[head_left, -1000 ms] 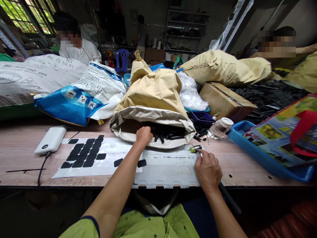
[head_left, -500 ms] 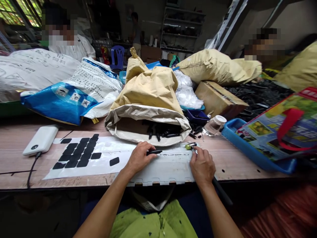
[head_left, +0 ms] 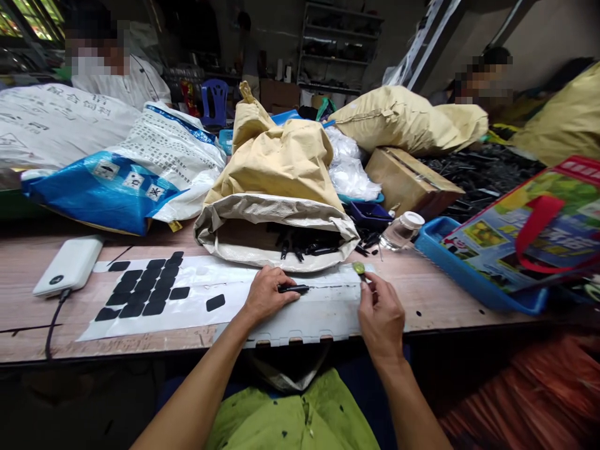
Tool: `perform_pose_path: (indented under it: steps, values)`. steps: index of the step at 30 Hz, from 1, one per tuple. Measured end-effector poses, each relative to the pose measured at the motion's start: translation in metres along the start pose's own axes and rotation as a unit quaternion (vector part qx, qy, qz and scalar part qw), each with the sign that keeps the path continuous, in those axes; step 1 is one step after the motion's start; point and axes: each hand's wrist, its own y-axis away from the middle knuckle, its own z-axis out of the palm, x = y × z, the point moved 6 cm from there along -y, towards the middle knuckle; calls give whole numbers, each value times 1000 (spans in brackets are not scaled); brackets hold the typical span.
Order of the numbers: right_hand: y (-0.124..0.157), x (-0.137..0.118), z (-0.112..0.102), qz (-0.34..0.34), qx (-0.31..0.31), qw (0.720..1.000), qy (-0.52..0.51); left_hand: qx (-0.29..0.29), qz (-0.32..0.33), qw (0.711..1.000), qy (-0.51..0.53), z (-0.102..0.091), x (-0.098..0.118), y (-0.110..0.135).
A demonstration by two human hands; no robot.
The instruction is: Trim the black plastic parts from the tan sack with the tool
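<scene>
My left hand (head_left: 269, 294) is closed on a slim black pen-shaped plastic piece (head_left: 295, 289), which points right over a white board (head_left: 300, 319). Across the board, my right hand (head_left: 382, 309) pinches a small tool with a round yellow-green head (head_left: 359, 269). The head sticks up beyond the fingertips, and most of its handle is hidden in the hand. Behind both hands lies a beige sack (head_left: 285, 156) with its mouth towards me, and similar black pieces (head_left: 312, 245) show inside. To the left, black rounded patches (head_left: 145, 284) lie on a white sheet (head_left: 187, 312).
A white power bank (head_left: 68, 265) with a cable sits at the left. Towards the right are a clear jar (head_left: 402, 231), a cardboard box (head_left: 412, 181) and a blue tray (head_left: 478, 269) holding a printed bag (head_left: 529, 231). Other people are beyond the sacks.
My right hand has turned the small tool so its yellow-green head now points up and faces me. My left hand keeps the black piece at nearly the same spot. The view has shifted slightly.
</scene>
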Motion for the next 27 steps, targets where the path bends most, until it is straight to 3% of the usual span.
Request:
perform_pose_path:
  steps: [3, 5, 9, 15, 22, 27]
  values:
    - [20, -38, 14, -24, -103, 985, -137, 2, 9, 1000, -9, 0, 1, 1]
    - [32, -60, 22, -48, -148, 973, -169, 5, 14, 1000, -12, 1, 0, 1]
    - [42, -80, 30, -93, -159, 970, -159, -1, 19, 1000, -14, 1, 0, 2]
    - [47, -81, 40, -136, -174, 970, -99, -4, 27, 1000, -12, -1, 4, 2]
    - [38, -72, 28, -112, -132, 979, -106, -2, 20, 1000, -16, 1, 0, 2]
    - [41, -67, 33, -109, -160, 976, -98, -3, 20, 1000, -19, 1, -1, 1]
